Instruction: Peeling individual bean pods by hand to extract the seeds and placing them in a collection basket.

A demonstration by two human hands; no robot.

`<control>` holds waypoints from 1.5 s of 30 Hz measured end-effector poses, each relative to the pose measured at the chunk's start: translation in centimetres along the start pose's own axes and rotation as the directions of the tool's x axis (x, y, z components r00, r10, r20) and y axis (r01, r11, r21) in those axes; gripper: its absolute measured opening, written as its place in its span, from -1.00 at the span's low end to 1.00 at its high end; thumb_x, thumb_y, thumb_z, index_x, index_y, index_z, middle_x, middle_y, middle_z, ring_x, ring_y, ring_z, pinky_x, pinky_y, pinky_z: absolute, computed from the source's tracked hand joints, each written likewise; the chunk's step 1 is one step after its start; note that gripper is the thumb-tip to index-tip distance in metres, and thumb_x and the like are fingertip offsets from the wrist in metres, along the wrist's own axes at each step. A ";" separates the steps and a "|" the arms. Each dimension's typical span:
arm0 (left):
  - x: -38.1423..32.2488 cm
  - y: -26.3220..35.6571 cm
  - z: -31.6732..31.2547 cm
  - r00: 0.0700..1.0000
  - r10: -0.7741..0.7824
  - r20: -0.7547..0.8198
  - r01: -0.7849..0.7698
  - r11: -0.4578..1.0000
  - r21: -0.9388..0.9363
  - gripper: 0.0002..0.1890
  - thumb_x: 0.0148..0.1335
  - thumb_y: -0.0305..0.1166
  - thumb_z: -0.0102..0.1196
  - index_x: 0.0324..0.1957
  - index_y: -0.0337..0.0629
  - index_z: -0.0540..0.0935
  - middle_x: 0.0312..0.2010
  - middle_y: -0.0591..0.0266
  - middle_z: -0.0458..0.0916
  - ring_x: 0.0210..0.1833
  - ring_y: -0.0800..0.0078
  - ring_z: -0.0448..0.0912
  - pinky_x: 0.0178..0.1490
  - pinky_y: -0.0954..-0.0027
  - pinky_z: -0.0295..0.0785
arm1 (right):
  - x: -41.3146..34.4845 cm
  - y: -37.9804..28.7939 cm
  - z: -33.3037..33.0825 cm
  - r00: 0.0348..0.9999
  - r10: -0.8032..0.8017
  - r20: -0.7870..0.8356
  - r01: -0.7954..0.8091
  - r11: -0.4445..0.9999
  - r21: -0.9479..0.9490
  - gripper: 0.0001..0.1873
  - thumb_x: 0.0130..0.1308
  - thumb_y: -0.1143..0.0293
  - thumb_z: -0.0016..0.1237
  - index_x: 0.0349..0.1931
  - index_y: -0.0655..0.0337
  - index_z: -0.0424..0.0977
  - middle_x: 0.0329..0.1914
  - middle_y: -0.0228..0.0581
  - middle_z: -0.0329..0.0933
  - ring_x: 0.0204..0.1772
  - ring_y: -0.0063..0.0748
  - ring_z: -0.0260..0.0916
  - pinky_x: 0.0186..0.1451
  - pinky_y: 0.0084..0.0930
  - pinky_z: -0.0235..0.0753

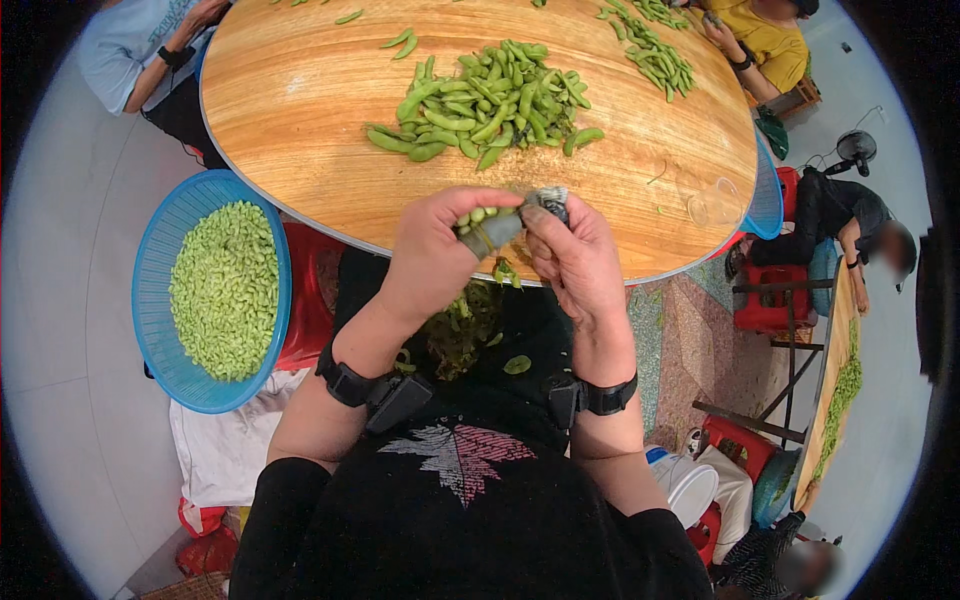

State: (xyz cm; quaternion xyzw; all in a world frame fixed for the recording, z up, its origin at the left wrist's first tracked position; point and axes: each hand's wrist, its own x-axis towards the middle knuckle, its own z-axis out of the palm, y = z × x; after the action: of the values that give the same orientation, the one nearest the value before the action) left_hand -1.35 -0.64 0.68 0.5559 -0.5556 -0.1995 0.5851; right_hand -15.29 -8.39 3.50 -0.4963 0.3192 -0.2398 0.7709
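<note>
My left hand (435, 247) is curled around several shelled green soybeans (480, 217) just above the near edge of the round wooden table. A greyish covering (501, 228) shows at its fingers. Meeting it from the other side, my right hand (581, 247) has its thumb bent against a finger wrapped in dark and pale material (549, 201). What lies between that thumb and finger is hidden. Beyond both hands, a heap of green soybean pods (495, 105) lies on the tabletop (300, 150). Green scraps (507, 272) show at the edge below my hands.
A blue plastic basket (210, 397) of shelled beans stands left, beside a red stool (304, 289). A clear plastic cup (712, 206) sits at the table's right. More pods (660, 60) lie farther back. Other people sit around this table and a second table (825, 390).
</note>
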 end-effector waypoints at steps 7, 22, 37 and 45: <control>0.2 0.1 -0.5 0.851 -0.516 0.097 0.423 0.564 -0.710 -0.85 0.19 -0.42 0.12 -0.23 -0.26 0.63 -0.54 0.42 0.52 -0.61 0.79 0.31 -0.61 0.72 0.07 | -0.8 1.0 -0.1 0.987 -0.076 0.143 0.104 0.975 -0.196 -0.76 0.43 0.31 -0.35 -0.12 0.26 0.34 -0.63 -0.54 0.17 -0.58 -0.75 0.02 -0.55 -0.78 -0.01; 0.2 -0.3 -0.5 0.872 -0.443 0.206 0.453 0.574 -0.682 -0.87 0.18 -0.39 0.14 -0.27 -0.22 0.59 -0.47 0.49 0.52 -0.49 0.83 0.35 -0.49 0.76 0.17 | -1.1 1.0 0.3 0.990 -0.028 0.138 0.034 0.999 -0.040 -0.80 0.42 0.34 -0.33 -0.37 0.17 0.33 -0.67 -0.59 0.17 -0.64 -0.78 -0.02 -0.60 -0.75 -0.01; 0.5 -0.4 -0.1 0.847 -0.458 0.270 0.480 0.440 -0.759 -0.79 0.13 -0.54 0.12 -0.15 -0.20 0.54 -0.41 0.37 0.55 -0.53 0.76 0.41 -0.58 0.77 0.19 | -0.6 0.7 -0.5 0.996 0.013 0.083 -0.024 0.992 0.128 -0.81 0.39 0.34 -0.21 -0.35 0.25 0.38 -0.69 -0.57 0.19 -0.64 -0.79 0.02 -0.60 -0.76 0.02; 0.7 -0.5 -0.1 0.860 -0.487 0.152 0.457 0.604 -0.653 -0.75 0.15 -0.57 0.08 -0.10 -0.23 0.52 -0.43 0.34 0.53 -0.46 0.71 0.46 -0.53 0.75 0.22 | 0.1 0.9 0.0 0.985 -0.164 -0.053 0.145 0.955 -0.260 -0.87 0.31 0.42 -0.10 -0.33 0.28 0.45 -0.66 -0.55 0.26 -0.56 -0.80 0.08 -0.54 -0.74 0.12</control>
State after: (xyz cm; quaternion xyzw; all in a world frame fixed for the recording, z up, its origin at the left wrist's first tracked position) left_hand -0.87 -1.38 0.53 0.4385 -0.2674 -0.5205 0.6821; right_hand -15.16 -8.09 2.65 -0.6056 0.3358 -0.2747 0.6671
